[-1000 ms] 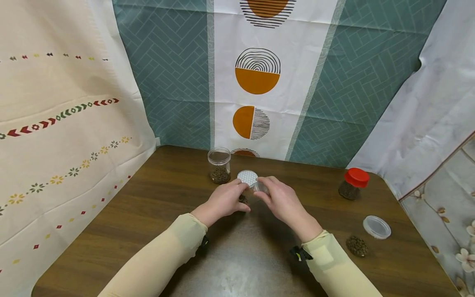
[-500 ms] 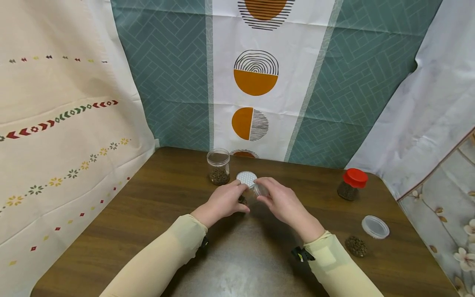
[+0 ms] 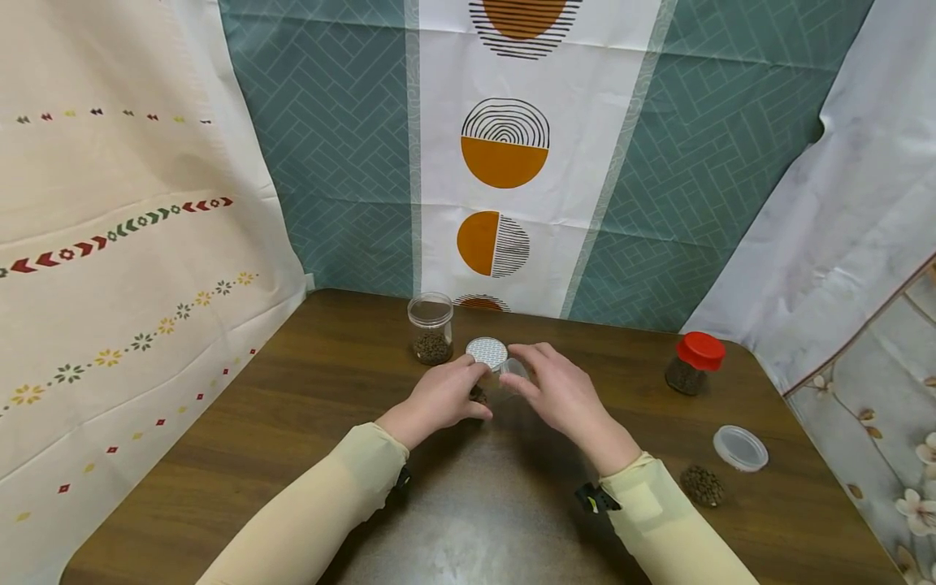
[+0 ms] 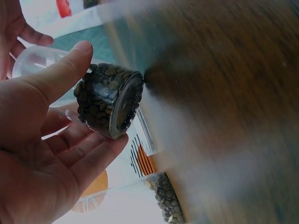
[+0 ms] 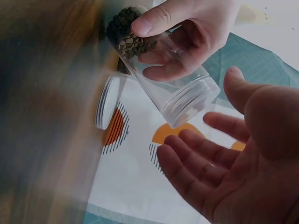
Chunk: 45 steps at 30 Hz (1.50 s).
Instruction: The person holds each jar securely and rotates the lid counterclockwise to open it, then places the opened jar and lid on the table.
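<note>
My left hand (image 3: 439, 392) grips a clear plastic jar (image 5: 187, 84) by its side, thumb on one side and fingers on the other. Small dark-brown seeds (image 4: 105, 98), flat and lentil-like, fill its lower part. In the right wrist view the jar leans over, its ridged clear top pointing toward my right palm. My right hand (image 3: 561, 394) is spread around that top, with gaps between its fingers (image 5: 201, 161) and the plastic. Behind the hands lies a round lid (image 3: 486, 352) with a white patterned face.
An uncapped clear jar (image 3: 431, 337), partly filled with brown seeds, stands at the back left. On the right are a jar with a red cover (image 3: 700, 351), a translucent lid (image 3: 740, 448) and a small heap of brown seeds (image 3: 702, 485). Cloths hang around the wooden table (image 3: 292, 406).
The fingers of my right hand have spread away from the jar's top, which they held closer half a second ago. My left hand keeps its grip in the same place.
</note>
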Each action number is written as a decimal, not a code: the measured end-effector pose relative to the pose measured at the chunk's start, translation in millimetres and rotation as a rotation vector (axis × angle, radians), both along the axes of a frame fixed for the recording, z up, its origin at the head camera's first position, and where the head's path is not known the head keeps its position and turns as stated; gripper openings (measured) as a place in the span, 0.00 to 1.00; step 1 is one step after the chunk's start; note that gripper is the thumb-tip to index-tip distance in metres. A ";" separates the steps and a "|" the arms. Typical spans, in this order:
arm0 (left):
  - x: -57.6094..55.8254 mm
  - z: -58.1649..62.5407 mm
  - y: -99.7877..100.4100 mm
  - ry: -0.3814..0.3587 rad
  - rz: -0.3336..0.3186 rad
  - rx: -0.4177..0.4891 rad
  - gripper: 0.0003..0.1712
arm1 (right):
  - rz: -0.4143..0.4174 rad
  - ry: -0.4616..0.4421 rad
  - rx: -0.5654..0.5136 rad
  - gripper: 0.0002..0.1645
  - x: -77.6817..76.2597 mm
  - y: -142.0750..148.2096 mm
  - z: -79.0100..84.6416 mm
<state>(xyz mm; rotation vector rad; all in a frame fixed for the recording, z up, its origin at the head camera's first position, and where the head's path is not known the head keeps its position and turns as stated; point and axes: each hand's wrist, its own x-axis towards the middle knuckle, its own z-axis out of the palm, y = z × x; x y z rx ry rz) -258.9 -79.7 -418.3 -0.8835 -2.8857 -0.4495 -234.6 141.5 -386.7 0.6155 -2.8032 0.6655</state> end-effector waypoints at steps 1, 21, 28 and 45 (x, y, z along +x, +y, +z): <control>0.3 0.1 0.1 0.000 0.001 -0.001 0.35 | -0.015 -0.010 0.005 0.36 -0.1 -0.3 0.5; -1.0 -1.3 0.1 0.023 -0.015 -0.006 0.34 | 0.018 -0.009 0.008 0.29 1.1 1.6 0.1; -1.6 -1.2 -0.2 0.020 -0.020 -0.003 0.35 | 0.063 0.018 0.004 0.31 2.5 3.2 -0.7; 0.1 -0.3 -0.6 0.008 -0.013 -0.011 0.35 | 0.102 0.029 0.000 0.35 4.4 5.0 -2.0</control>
